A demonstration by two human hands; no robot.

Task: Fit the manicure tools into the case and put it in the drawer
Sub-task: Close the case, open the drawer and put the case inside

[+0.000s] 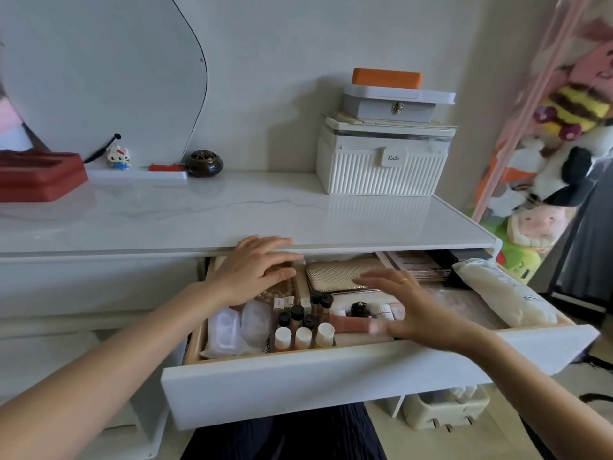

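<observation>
Manicure case (343, 276): pale gold, textured, closed, lying flat at the back centre of the open drawer (331, 376), mid-frame, partly tucked under the tabletop (232, 214) edge. Judged already stowed; no loose tools visible.

Left hand (255, 270): fingers straight and relaxed, resting on items just left of the case, likely steadying them to keep a slot clear.

Right hand (408, 310): blurred, fingers spread, holding nothing, hovering just above the case's right end and the small bottles (303, 330); contact cannot be told.

Other contents: white packet (504, 290), right of drawer. Ribbed white box (381, 167), upper right of tabletop.

Remaining, by judgement: closing the drawer.
</observation>
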